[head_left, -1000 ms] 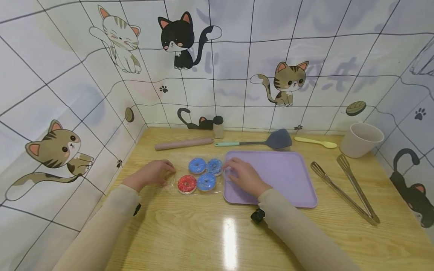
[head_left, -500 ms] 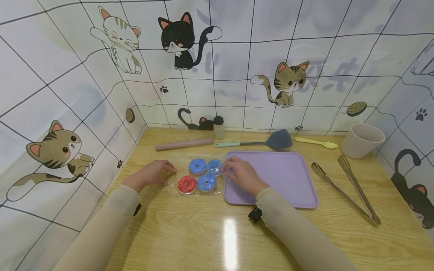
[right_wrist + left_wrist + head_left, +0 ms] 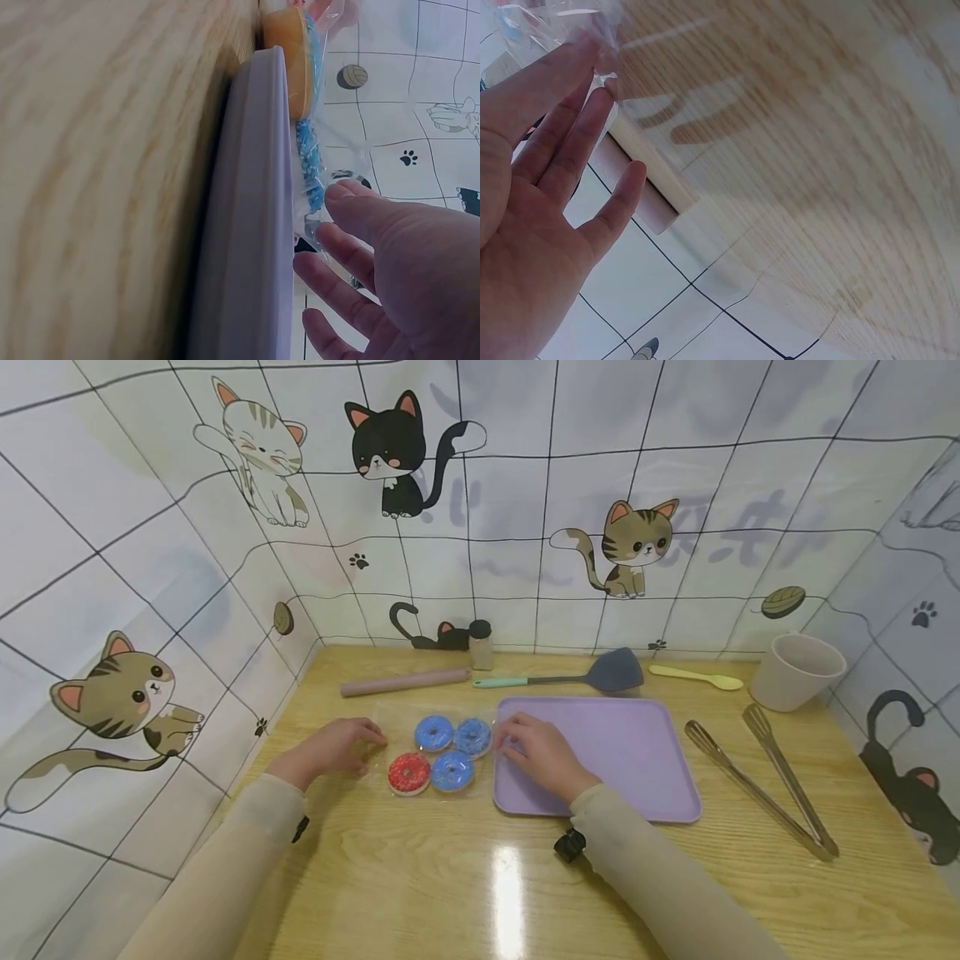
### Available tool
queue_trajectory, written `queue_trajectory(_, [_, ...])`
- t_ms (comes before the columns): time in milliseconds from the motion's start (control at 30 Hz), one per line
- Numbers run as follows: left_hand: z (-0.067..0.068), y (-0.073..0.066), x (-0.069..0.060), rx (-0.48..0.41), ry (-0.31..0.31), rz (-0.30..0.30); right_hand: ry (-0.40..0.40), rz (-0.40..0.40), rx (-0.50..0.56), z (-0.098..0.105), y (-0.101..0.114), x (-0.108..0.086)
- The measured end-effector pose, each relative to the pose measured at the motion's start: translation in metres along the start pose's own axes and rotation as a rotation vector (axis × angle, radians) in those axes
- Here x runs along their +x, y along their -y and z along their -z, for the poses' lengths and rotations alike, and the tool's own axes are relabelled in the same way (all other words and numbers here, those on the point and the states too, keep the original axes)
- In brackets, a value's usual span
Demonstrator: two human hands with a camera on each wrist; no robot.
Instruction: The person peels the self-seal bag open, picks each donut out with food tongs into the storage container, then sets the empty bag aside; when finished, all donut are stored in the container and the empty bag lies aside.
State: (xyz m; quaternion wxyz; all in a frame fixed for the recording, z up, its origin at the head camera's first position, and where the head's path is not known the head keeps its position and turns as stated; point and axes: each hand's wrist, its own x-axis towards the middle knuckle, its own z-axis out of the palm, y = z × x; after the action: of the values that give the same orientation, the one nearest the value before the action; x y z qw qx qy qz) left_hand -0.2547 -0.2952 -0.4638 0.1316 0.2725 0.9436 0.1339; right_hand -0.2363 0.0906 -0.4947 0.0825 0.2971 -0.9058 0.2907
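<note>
A clear plastic bag [image 3: 382, 714] of doughnuts lies on the wooden table in the head view, left of a lilac tray [image 3: 607, 752]. Through the film show a red doughnut [image 3: 408, 773] and three blue ones, including the front blue doughnut [image 3: 452, 772]. My left hand [image 3: 337, 747] pinches the bag's left edge between thumb and index finger, its other fingers extended [image 3: 562, 150]. Over the tray's left side, my right hand [image 3: 543, 752] pinches the bag's right edge; in the right wrist view the thumb [image 3: 367, 214] largely hides the index finger.
Behind the bag lie a pink rolling pin [image 3: 405, 682] and a spatula [image 3: 611, 671], with a black-capped shaker [image 3: 481, 647] at the wall. A yellow spoon [image 3: 697, 677], beige cup [image 3: 795, 672] and metal tongs [image 3: 757, 785] are on the right. Cat-patterned walls enclose the back and sides.
The doughnuts sit slightly lower and flatter in view, a little spread apart. My right hand moved slightly left, then back right; my left hand has barely moved.
</note>
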Motion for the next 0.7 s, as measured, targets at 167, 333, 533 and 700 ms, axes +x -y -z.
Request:
queue_trajectory(167, [-0.003,0.002,-0.001,0.023,-0.017,-0.021,0.013,-0.009,-0.024,0.001,0.000,-0.005])
queue_trajectory(333, [-0.004,0.004,-0.001,0.032,-0.027,-0.029,0.005,-0.019,-0.044,0.003,0.001,-0.007])
queue_trajectory(533, [-0.004,0.004,-0.002,0.027,-0.017,-0.019,-0.005,-0.019,-0.062,0.002,-0.001,-0.011])
queue_trajectory(700, [-0.003,0.003,-0.002,0.033,-0.035,-0.051,-0.009,-0.036,-0.054,0.003,-0.004,-0.014])
